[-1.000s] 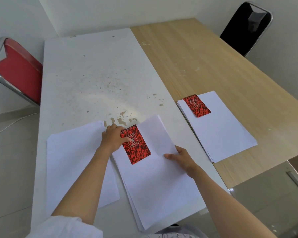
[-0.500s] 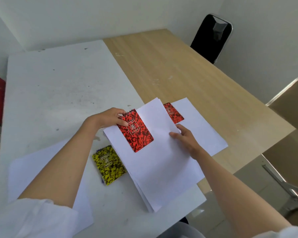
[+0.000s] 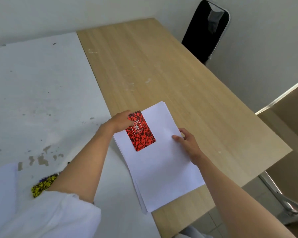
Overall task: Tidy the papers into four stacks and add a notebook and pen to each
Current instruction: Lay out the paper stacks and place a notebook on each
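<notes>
A stack of white papers [image 3: 163,169] lies across the seam between the white table [image 3: 41,83] and the wooden table [image 3: 153,66]. A red speckled notebook [image 3: 141,133] sits on its upper left part. My left hand [image 3: 120,123] grips the stack's top left corner, thumb on the notebook. My right hand [image 3: 187,141] holds the stack's right edge, thumb on top. Offset sheet edges show along the stack's lower left side. A yellow speckled notebook [image 3: 43,185] lies on the white table, partly hidden behind my left arm. No pen is in view.
More white paper [image 3: 2,176] lies at the lower left of the white table. A black chair [image 3: 206,30] stands at the far right of the wooden table. A brown cardboard surface [image 3: 291,134] and a metal chair frame [image 3: 282,200] are at the right.
Both hands have carried the paper stack with the red notebook rightwards from the white table, over the stack that lay on the wooden table. The yellow notebook came into view underneath.
</notes>
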